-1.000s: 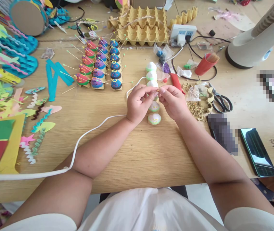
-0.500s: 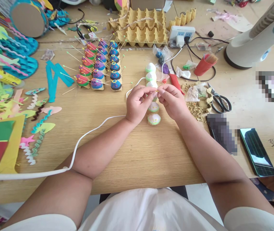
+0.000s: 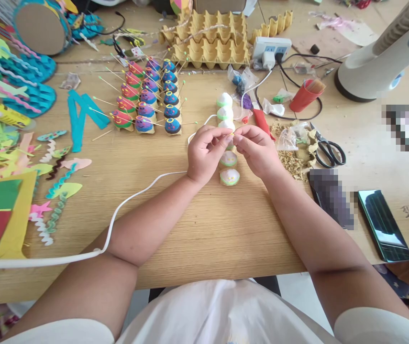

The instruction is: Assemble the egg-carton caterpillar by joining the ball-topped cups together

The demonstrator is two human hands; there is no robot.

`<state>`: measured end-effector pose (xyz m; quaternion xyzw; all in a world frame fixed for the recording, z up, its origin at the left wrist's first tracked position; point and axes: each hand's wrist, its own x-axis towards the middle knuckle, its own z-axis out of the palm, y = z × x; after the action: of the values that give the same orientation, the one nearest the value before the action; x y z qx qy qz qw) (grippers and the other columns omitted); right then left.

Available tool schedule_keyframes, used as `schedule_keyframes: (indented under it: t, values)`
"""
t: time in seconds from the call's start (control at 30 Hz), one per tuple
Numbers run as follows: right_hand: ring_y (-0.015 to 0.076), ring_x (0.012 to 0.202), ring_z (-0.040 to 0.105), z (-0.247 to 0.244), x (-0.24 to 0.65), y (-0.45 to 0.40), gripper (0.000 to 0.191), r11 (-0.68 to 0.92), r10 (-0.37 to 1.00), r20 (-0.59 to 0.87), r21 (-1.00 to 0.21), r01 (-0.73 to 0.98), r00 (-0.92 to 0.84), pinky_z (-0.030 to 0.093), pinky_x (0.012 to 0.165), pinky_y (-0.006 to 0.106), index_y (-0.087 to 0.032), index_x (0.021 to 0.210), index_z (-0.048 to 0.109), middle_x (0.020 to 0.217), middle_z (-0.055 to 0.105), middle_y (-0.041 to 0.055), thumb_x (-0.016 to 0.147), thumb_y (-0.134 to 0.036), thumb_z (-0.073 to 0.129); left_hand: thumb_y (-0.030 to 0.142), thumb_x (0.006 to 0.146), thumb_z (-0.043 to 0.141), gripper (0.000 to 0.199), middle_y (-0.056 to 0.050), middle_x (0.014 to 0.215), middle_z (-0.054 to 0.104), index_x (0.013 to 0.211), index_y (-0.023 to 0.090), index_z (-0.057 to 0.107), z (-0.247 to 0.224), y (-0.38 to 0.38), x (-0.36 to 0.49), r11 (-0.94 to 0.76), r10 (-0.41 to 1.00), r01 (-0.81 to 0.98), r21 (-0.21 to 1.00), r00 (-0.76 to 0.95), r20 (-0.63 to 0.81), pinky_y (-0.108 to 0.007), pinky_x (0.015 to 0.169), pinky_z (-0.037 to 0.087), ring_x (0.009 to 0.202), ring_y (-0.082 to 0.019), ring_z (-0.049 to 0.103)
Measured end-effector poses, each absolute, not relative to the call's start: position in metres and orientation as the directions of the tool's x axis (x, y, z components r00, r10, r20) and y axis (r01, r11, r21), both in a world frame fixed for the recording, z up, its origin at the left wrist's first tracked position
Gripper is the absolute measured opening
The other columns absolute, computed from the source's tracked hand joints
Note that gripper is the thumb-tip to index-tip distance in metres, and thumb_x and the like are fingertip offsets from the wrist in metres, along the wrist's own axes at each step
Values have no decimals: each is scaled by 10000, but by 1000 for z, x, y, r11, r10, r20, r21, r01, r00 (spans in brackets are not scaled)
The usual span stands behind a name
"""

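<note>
My left hand (image 3: 206, 154) is closed in a pinch above a row of white, clay-covered egg-carton cups. Opposite it, the fingertips of my right hand (image 3: 256, 149) are pinched together too. A tiny yellow piece of what looks like modelling clay (image 3: 232, 134) shows between the two hands; which fingers bear it is hard to make out. Below the hands, the nearest white cup (image 3: 229, 177) has a green rim and small yellow marks. Another white cup (image 3: 225, 100) stands at the far end of the row. My hands hide the middle cups.
Painted egg-carton cups (image 3: 146, 98) with pins stand in rows at left. Egg trays (image 3: 211, 40) and a power strip (image 3: 271, 50) lie behind. Scissors (image 3: 329, 150), a red cup (image 3: 306, 95) and a phone (image 3: 384, 226) are at right. A white cable (image 3: 128, 198) crosses by my left arm.
The yellow piece between my fingertips looks shorter and less stretched out. Both hands stay in almost the same place over the white cups.
</note>
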<state>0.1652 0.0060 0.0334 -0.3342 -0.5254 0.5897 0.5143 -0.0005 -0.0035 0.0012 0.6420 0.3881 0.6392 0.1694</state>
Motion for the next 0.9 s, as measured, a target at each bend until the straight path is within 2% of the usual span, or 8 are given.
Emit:
schedule_keyframes:
  t: [0.27,0.43,0.63,0.9]
  values:
    - [116,712,450,36,166,4,503,65,968,118,-970,-234,-220,377,637,286,-246,859,701,803,604,-25,759,-658,972,628,1097,659,386,-2,900,758,1101,297,857,4,-5,-2,-618,746,262,742,-102,658,-285,762,566,792,-123,668]
    - [118,717,455,37,166,3,494,66,968,118,-971,-230,-222,390,637,280,-247,853,685,798,592,-27,763,-637,975,640,1103,640,405,-7,916,776,1110,296,854,3,-4,-2,-610,743,312,728,-93,663,-283,761,571,799,-127,676]
    - [116,700,423,36,166,4,495,58,967,111,-972,-227,-230,374,629,285,-246,844,689,790,588,-27,764,-647,968,650,1084,667,403,-18,938,789,1086,292,852,2,-4,-1,-615,742,301,729,-90,664,-297,770,587,829,-141,696]
    - [115,699,412,34,167,5,493,57,963,117,-969,-241,-241,353,626,282,-245,851,688,793,586,-29,773,-646,964,587,1075,720,336,-14,930,788,1053,270,830,2,-4,0,-646,727,256,719,-83,682,-279,721,550,770,-124,662]
